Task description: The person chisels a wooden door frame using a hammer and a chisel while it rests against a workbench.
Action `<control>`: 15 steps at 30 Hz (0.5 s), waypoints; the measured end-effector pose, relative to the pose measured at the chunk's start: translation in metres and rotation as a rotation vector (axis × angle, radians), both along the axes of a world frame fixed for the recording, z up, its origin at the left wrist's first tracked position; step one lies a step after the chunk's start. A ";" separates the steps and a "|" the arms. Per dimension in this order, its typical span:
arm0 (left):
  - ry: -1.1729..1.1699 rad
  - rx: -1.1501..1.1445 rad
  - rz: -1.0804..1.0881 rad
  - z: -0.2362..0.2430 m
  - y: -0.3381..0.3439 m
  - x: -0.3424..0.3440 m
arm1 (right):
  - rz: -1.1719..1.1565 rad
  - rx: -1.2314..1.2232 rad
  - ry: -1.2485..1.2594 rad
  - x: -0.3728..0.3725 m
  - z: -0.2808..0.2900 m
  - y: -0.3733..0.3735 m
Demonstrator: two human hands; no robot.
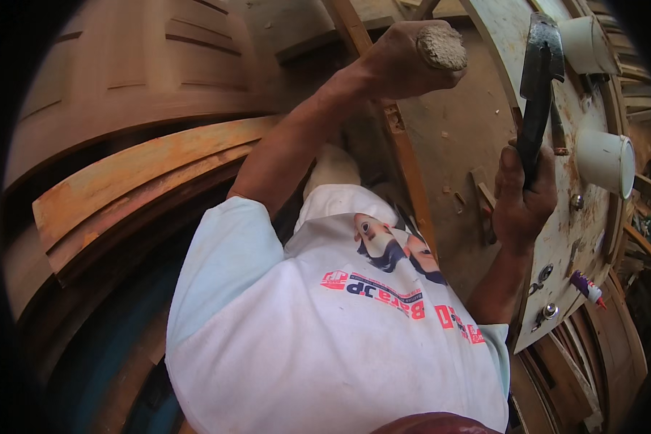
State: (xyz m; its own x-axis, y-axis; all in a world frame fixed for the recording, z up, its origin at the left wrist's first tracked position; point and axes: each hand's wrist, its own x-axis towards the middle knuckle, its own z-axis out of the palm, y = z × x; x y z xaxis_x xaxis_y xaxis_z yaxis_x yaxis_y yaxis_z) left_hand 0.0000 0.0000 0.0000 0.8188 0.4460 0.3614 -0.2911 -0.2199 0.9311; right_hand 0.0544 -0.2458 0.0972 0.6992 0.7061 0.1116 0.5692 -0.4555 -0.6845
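Cluttered wood workshop; hammer [539, 87] over stained workbench [589, 217], perhaps plywood.

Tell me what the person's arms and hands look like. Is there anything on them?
Both forearms are bare. The left hand and right hand wear no gloves, rings or watch that I can see. Short, pale sleeves of a white T-shirt with a printed picture and red lettering cover the upper arms. The left hand looks dusty.

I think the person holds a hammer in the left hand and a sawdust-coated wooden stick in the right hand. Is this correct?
Not quite: the hands are swapped. In the head view the right hand grips the hammer, and the left hand holds the wooden stick with the sawdust-coated end.
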 end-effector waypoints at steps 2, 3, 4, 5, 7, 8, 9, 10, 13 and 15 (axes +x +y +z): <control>-0.007 0.022 -0.010 0.003 0.004 -0.001 | -0.039 -0.138 -0.205 -0.013 0.016 0.015; -0.012 0.049 -0.001 0.003 0.003 0.004 | 0.074 -0.200 -0.232 0.001 0.026 0.020; 0.024 0.009 -0.034 -0.017 0.010 -0.024 | 0.178 -0.217 -0.223 -0.010 0.006 0.024; 0.198 0.107 -0.068 -0.022 0.037 -0.054 | 0.197 -0.137 -0.090 -0.024 -0.020 0.030; 0.330 0.020 0.041 -0.039 0.064 -0.079 | 0.227 0.026 -0.031 -0.027 -0.021 0.034; 0.299 -0.072 0.075 -0.061 0.068 -0.082 | 0.255 0.042 -0.012 -0.025 -0.004 0.033; 0.264 -0.165 0.094 -0.086 0.071 -0.081 | 0.262 0.055 -0.080 -0.023 0.006 0.031; 0.260 -0.160 -0.001 -0.105 0.070 -0.086 | 0.288 0.069 -0.104 -0.021 0.010 0.027; 0.132 -0.105 -0.065 -0.085 0.043 -0.076 | 0.319 -0.212 -0.188 -0.024 0.001 0.017; 0.072 -0.057 -0.081 -0.075 0.035 -0.076 | 0.320 -0.136 -0.234 -0.024 0.005 0.015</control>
